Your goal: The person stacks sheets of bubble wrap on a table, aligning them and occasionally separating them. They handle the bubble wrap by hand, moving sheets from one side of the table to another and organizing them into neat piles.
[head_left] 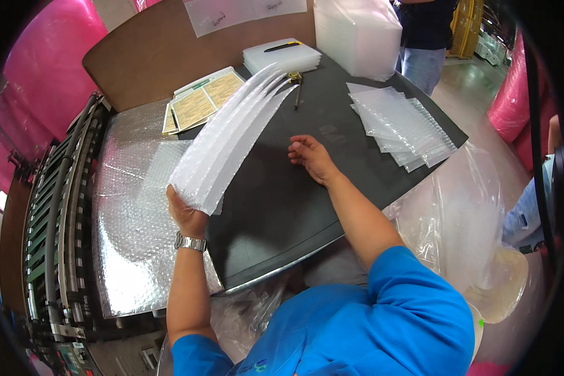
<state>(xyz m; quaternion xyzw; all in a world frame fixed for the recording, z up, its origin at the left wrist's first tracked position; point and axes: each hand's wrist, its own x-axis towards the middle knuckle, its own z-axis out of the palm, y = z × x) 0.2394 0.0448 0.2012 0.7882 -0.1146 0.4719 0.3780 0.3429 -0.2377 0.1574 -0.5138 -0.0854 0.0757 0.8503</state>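
Observation:
My left hand [187, 212], with a metal watch on its wrist, grips the lower end of several white bubble-wrap bags [229, 141]. They fan apart toward the far end, raised over the dark table [282, 207]. My right hand [313, 161] hovers over the middle of the table, fingers loosely bent and apart from the thumb, nothing visible in it. To its right lies a loose pile of clear bubble-wrap bags [401, 125]. Left of the held bags, a bubble-wrap sheet [128, 244] covers the table's left side, with another bag [160, 169] lying on it.
Farther back are paper forms [203, 100], a dark pen-like tool [297, 94], a neat bag stack [282, 59] with a cutter [282, 46], and a tall clear-wrapped stack [357, 41]. A roller machine [59, 219] borders the left. Another person [426, 44] stands behind.

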